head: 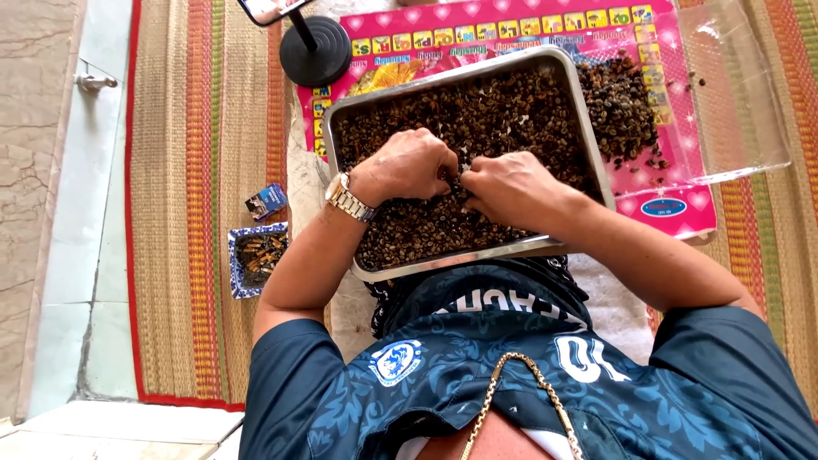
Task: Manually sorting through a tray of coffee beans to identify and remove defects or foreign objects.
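A metal tray (596, 153) full of small dark brown dried pieces (477, 111) rests on my lap. My left hand (407, 166), with a metal wristwatch (348, 198) on its wrist, hovers over the tray's middle with fingers curled. My right hand (507, 186) meets it fingertip to fingertip, and both pinch at a small piece between them. What exactly sits between the fingers is hidden.
A second heap of the dark pieces (620, 106) lies on a clear plastic sheet (733, 102) over a pink printed mat (682, 213). A black round stand (315, 51) rises at the back. A small blue patterned dish (256, 258) and a small box (267, 202) sit on the woven mat (183, 213).
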